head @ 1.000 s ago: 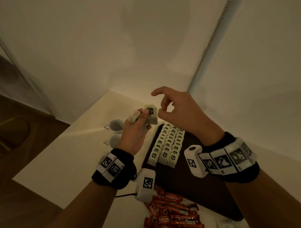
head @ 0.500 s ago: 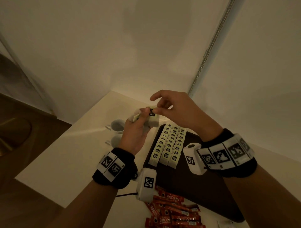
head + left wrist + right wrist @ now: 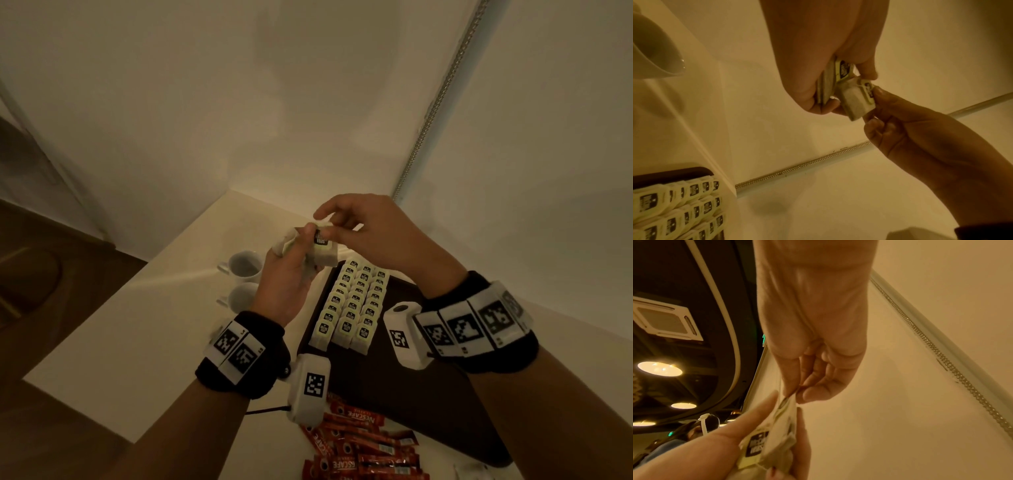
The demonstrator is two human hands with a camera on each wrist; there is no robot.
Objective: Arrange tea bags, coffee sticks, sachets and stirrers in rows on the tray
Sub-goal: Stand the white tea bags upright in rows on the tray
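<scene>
Held above the tray [image 3: 428,394]: a stack of tea bags [image 3: 322,253], clutched in left hand [image 3: 284,284]; top one pinched by right hand [image 3: 370,229]; could drag neighbours out, scattering finished rows [image 3: 352,305].

Hospitality setting, likely a hotel or café service corner

A pale counter [image 3: 113,318] set into a plain wall corner carries white cups [image 3: 245,265], a dark tray [image 3: 428,404] of rowed tea bags [image 3: 349,305] and red Nescafé sticks [image 3: 363,452]; the right wrist view shows a dark ceiling with round downlights [image 3: 659,368] and a cassette air-conditioning vent [image 3: 667,321].
</scene>
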